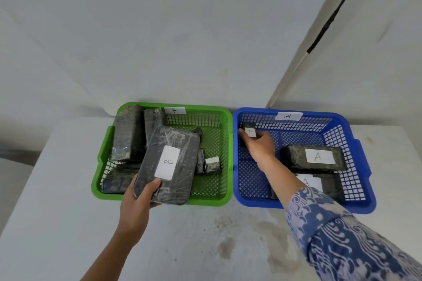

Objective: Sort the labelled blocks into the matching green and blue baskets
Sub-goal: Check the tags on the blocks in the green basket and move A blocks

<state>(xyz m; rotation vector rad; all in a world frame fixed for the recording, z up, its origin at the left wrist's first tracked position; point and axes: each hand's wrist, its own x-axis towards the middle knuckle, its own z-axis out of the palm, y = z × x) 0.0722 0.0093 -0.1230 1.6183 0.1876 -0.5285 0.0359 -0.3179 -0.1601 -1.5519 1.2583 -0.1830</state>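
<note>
Setting: white table (68,223) against a pale wall, stained near the front edge; two baskets side by side at the back.
Right fingers: right hand (259,145) reaches into the far left corner of the blue basket (251,198), fingers curled round a small block marked A (250,131), held low against the mesh wall.
Left fingers: left hand (137,201) pinches the near end of a large flat block marked B (169,164), thumb on top beside the label, fingers underneath; block tilted over the near rim of the green basket (205,199).
Basket labels: green carries B, blue carries A; both held blocks match.
Contents: green holds several wrapped blocks, some upright; blue holds a long block marked A (316,157) and another A block partly hidden by the sleeve (342,235).
Progress: judged near completion; no loose blocks visible on the table.
Risk, left: end-only grip on a wide, film-wrapped block could slip; released here, it may rest on the upright blocks and tip out over the rim.
Risk, right: withdrawing forearm could catch the long A block.
</note>
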